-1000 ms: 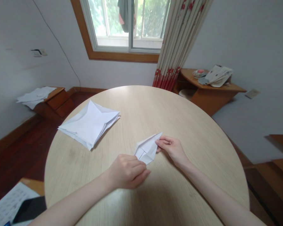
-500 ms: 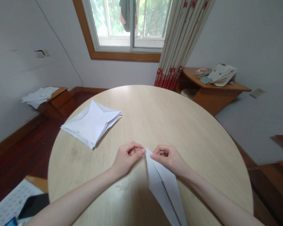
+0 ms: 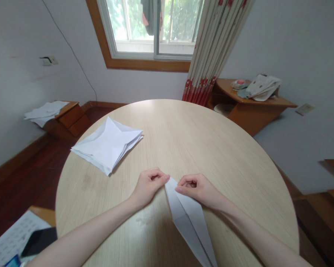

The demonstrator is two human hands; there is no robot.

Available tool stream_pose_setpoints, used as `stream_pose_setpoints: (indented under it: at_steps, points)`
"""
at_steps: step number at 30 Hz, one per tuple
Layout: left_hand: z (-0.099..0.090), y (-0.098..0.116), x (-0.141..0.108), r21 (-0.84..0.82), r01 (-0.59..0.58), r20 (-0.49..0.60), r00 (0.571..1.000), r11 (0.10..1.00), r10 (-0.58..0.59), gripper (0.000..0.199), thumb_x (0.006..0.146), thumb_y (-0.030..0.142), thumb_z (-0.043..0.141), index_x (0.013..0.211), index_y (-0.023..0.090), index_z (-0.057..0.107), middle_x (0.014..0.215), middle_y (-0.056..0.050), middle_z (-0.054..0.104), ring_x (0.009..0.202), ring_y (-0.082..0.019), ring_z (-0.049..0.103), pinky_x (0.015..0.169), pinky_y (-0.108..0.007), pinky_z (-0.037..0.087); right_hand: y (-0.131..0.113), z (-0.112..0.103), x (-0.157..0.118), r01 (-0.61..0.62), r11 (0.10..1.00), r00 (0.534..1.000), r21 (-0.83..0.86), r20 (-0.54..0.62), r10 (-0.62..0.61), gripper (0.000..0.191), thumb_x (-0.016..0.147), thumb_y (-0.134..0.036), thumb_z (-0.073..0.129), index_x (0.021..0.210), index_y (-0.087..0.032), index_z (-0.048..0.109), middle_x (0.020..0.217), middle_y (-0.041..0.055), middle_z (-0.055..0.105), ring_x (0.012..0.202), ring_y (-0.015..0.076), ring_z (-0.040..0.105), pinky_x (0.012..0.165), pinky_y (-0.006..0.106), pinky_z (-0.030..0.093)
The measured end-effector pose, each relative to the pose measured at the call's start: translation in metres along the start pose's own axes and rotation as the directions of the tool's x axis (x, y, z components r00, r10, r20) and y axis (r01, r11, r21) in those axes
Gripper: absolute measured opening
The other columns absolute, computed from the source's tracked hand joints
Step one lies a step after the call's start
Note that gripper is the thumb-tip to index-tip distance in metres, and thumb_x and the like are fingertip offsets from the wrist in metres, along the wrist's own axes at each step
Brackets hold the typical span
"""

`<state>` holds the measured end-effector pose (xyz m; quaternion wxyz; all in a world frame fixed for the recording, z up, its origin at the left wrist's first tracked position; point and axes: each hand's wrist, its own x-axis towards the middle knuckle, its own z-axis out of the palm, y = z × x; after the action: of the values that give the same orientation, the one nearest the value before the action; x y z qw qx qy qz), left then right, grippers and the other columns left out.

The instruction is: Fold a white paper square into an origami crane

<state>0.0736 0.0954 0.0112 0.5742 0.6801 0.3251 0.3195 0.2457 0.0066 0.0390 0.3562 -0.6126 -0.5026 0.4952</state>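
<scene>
A long folded sheet of white paper [image 3: 183, 218] with a crease gap down its middle lies between my hands, its lower end running out of view at the bottom. With thumb and fingers, my left hand [image 3: 149, 185] pinches the paper's far pointed tip. My right hand [image 3: 200, 189] pinches its right edge just beside that tip. A stack of folded white papers [image 3: 105, 144] rests on the round table [image 3: 200, 137], further off to the left of both hands.
A black phone [image 3: 40, 241] and a printed sheet [image 3: 15, 235] lie at the lower left, beside the table. Behind it are a small drawer cabinet [image 3: 72, 120] with papers, a curtain [image 3: 206, 55] and a brown desk [image 3: 256, 115] with a white bag [image 3: 264, 87].
Both hands and the folded paper have shifted slightly left. The view has tilted a little. The paper stack has not been moved.
</scene>
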Motion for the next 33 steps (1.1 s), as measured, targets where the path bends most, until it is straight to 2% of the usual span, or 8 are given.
stream_pose_setpoints:
  at_steps: [3,8,12,20,26,33]
  points:
    - [-0.001,0.000,0.001,-0.015,0.038,-0.006,0.999,0.999,-0.038,0.030,0.074,0.039,0.067,0.058,0.015,0.063,0.056,0.003,0.049,0.055,-0.010,0.039,0.055,-0.024,0.028,0.001,-0.001,0.001,-0.006,0.999,1.000,-0.053,-0.003,0.006,0.026,0.072,-0.042,0.066,0.066,-0.017,0.065,0.050,-0.0059,0.040,0.049,0.0076,0.031,0.048,0.024,0.024]
    - [-0.002,0.005,0.002,0.032,0.011,0.142,0.990,0.999,-0.016,0.025,0.072,0.039,0.067,0.065,0.014,0.066,0.058,0.003,0.047,0.053,-0.009,0.034,0.051,-0.023,0.024,0.005,0.004,0.002,0.038,0.984,0.997,-0.176,-0.055,-0.049,0.015,0.073,-0.029,0.065,0.065,-0.017,0.068,0.056,-0.0024,0.051,0.053,0.0094,0.038,0.052,0.025,0.028]
    - [-0.002,0.004,0.003,0.083,0.013,0.200,0.979,0.996,-0.030,0.026,0.071,0.038,0.067,0.062,0.014,0.065,0.055,0.004,0.045,0.050,-0.008,0.031,0.050,-0.024,0.021,0.008,0.006,0.002,0.052,0.966,0.994,-0.254,-0.082,-0.076,0.011,0.073,-0.024,0.065,0.065,-0.018,0.070,0.061,-0.0005,0.057,0.056,0.0106,0.042,0.055,0.026,0.031]
    - [-0.001,0.001,0.005,0.007,0.163,0.153,0.975,0.987,-0.162,0.034,0.067,0.045,0.068,0.053,0.016,0.054,0.048,0.006,0.039,0.050,-0.008,0.031,0.051,-0.024,0.021,0.006,-0.003,0.003,0.013,0.952,0.999,-0.305,-0.032,-0.024,0.017,0.075,-0.033,0.065,0.070,-0.018,0.072,0.055,-0.0030,0.049,0.054,0.0098,0.036,0.052,0.026,0.026]
    - [-0.006,0.002,0.009,-0.087,0.164,0.081,0.984,0.983,-0.157,0.039,0.064,0.045,0.070,0.048,0.017,0.049,0.048,0.006,0.038,0.051,-0.009,0.031,0.053,-0.025,0.021,0.003,-0.015,0.003,-0.025,0.960,1.000,-0.277,-0.013,0.023,0.012,0.070,-0.031,0.069,0.070,-0.019,0.070,0.059,-0.0032,0.051,0.057,0.0110,0.038,0.056,0.027,0.028]
    - [-0.007,0.000,0.009,-0.164,0.135,-0.002,0.991,0.977,-0.137,0.037,0.064,0.040,0.071,0.048,0.016,0.048,0.052,0.004,0.042,0.053,-0.009,0.034,0.055,-0.026,0.022,0.010,-0.022,0.007,0.114,0.966,0.993,-0.232,0.017,-0.113,0.027,0.071,-0.045,0.068,0.066,-0.019,0.066,0.082,0.0023,0.055,0.070,0.0141,0.045,0.065,0.029,0.033]
